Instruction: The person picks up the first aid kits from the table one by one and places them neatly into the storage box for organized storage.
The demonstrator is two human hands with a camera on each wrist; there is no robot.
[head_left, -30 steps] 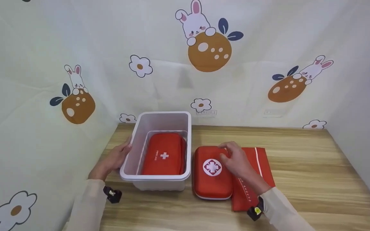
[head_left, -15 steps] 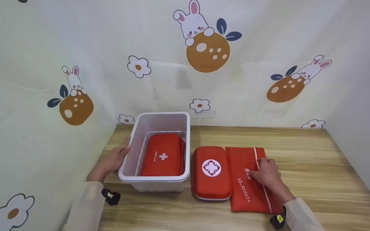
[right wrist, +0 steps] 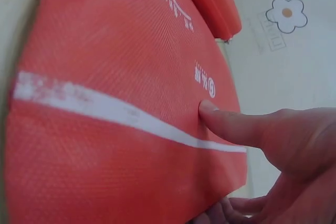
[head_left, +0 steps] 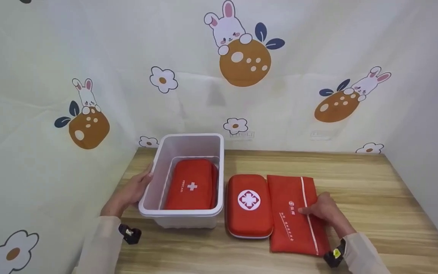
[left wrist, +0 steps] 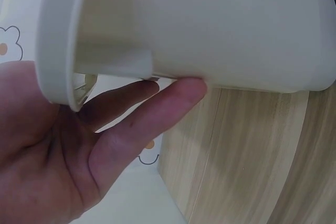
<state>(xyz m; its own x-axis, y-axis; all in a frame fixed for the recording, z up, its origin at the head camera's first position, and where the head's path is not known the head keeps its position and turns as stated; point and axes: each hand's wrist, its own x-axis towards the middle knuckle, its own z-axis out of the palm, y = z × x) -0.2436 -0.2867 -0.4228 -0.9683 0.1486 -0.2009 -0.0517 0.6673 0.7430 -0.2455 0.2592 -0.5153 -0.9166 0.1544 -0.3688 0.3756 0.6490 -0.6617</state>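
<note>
My right hand (head_left: 327,209) pinches the right edge of a flat red pouch (head_left: 291,239). In the right wrist view the thumb presses on top, near the white stripe, and the other fingers go under the edge. My left hand (head_left: 133,190) rests against the outer left wall of a white plastic bin (head_left: 221,175). Its fingers (left wrist: 152,111) lie fairly straight along the wall below the rim in the left wrist view. Inside the bin lies a red first aid bag (head_left: 188,175) with a white cross. A red hard-shell first aid case (head_left: 249,224) lies between bin and pouch.
Everything stands on a wood-grain tabletop (head_left: 371,213). A pale patterned cloth (head_left: 188,102) with rabbits and flowers encloses the back and both sides. The case sits close to the bin, and the pouch's left edge is right beside the case.
My right hand has moved right from above the case and over the pouch to its right edge, which it now grips. The left hand stays at the bin.
</note>
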